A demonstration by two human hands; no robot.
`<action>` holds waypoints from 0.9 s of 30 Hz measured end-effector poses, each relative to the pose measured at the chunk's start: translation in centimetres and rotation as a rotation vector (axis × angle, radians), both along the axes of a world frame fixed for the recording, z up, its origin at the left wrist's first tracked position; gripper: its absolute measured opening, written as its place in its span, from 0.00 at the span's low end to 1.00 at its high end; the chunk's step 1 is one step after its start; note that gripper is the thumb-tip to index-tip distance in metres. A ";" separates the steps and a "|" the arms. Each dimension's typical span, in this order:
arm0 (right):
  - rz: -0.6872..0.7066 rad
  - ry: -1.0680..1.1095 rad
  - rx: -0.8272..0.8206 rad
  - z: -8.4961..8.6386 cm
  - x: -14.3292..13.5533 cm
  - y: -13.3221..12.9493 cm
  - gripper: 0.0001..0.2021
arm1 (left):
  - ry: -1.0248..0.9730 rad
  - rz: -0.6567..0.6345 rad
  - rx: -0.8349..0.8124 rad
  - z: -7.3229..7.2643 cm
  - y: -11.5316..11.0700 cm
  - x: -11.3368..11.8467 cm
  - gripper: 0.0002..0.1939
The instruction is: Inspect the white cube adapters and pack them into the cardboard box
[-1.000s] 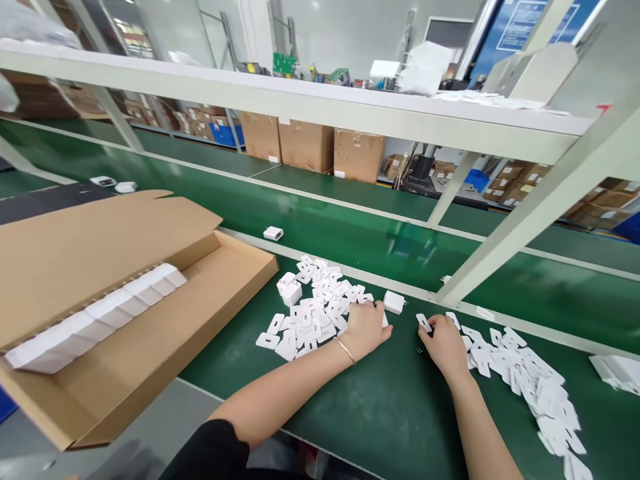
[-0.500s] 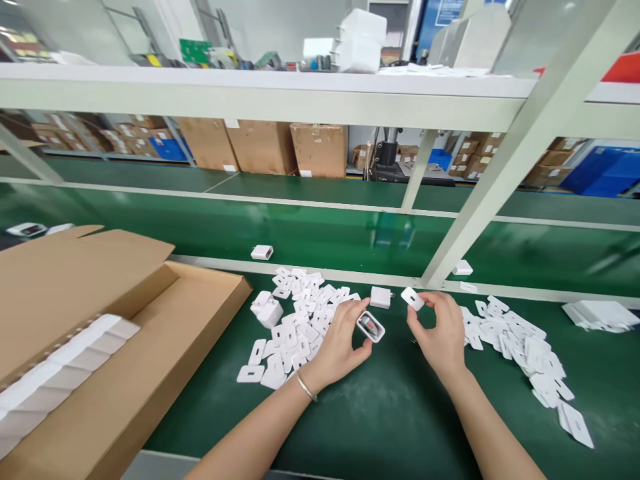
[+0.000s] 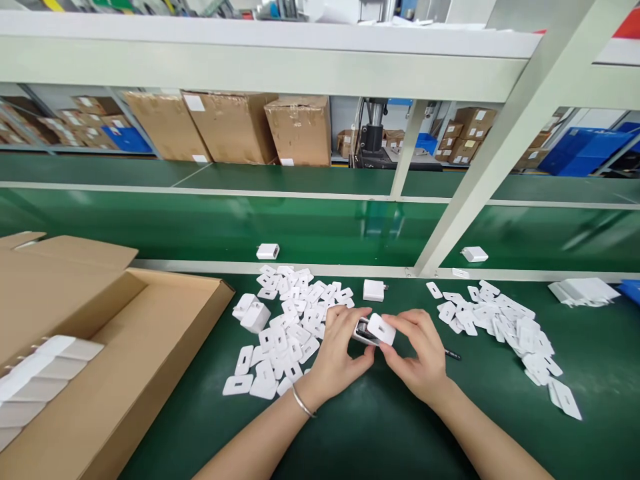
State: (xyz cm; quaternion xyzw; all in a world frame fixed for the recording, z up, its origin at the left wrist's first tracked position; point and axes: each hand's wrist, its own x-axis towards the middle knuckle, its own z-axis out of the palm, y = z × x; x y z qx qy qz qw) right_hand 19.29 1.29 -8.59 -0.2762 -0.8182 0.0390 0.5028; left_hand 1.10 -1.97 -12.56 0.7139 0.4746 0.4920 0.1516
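Between thumb and fingers, my left hand [image 3: 345,348] grips a white charger housing [image 3: 361,331] whose near end is uncovered, with dark parts showing inside. My right hand [image 3: 417,350] pinches a white end plate [image 3: 381,329] with a small slot, tilted against the housing's opening and covering part of it. Left of my left hand spreads a heap of similar white plates [image 3: 295,333]. Another loose heap of plates [image 3: 505,327] lies right of my right hand. Just beyond my hands rests a white charger [image 3: 374,290] with metal prongs.
An open cardboard box [image 3: 165,333] with white chargers in a row [image 3: 40,380] stands at left. Two white chargers [image 3: 253,313] sit beside the left heap. A dark pen-like stick [image 3: 453,355] lies near my right hand. A slanted frame post [image 3: 475,187] rises behind.
My right hand has moved left, bringing the end plate from apart to against the charger housing's open end. The head view has tipped downward.
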 end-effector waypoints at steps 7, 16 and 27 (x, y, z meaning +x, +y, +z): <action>0.059 -0.035 -0.163 -0.8 -0.7 -0.1 0.18 | -0.131 -0.086 -0.038 -1.0 0.5 0.0 0.29; 0.099 -0.083 -0.163 -0.6 -0.6 0.0 0.19 | -0.293 -0.200 -0.118 0.1 0.0 -0.1 0.10; 0.320 0.088 -0.882 -2.0 -1.5 -0.2 0.16 | -0.320 -0.105 0.057 -0.6 -0.4 0.3 0.11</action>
